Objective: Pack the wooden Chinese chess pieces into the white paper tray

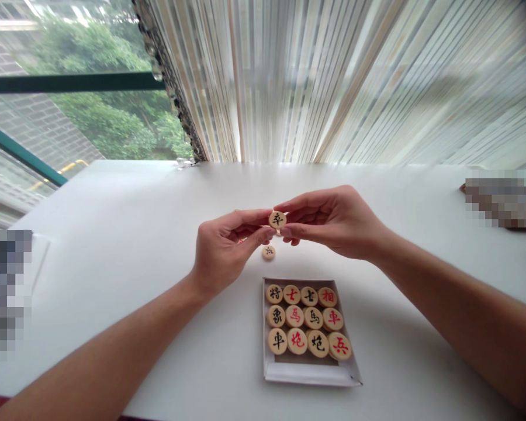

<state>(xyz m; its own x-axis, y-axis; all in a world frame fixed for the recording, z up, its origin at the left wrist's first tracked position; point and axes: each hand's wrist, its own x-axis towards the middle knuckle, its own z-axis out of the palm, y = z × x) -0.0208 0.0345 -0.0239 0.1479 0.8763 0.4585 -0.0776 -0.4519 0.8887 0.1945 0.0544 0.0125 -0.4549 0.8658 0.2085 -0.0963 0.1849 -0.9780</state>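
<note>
Between the fingertips of both hands is a round wooden Chinese chess piece (277,220) with a black character facing me. My left hand (228,242) pinches it from the left and my right hand (333,222) from the right, above the table. Just below them a loose piece (269,252) with a black character lies on the table. Other pieces behind my fingers show only in small parts. Nearer to me stands an open shallow box (312,374) with rows of stacked pieces, marked in red and black. A strip of its bottom shows along the near side.
The white table (166,351) reaches back to a string curtain (280,82) and a window (92,82). Blurred-out items lie at the left edge (4,292) and the right edge (508,202) of the table.
</note>
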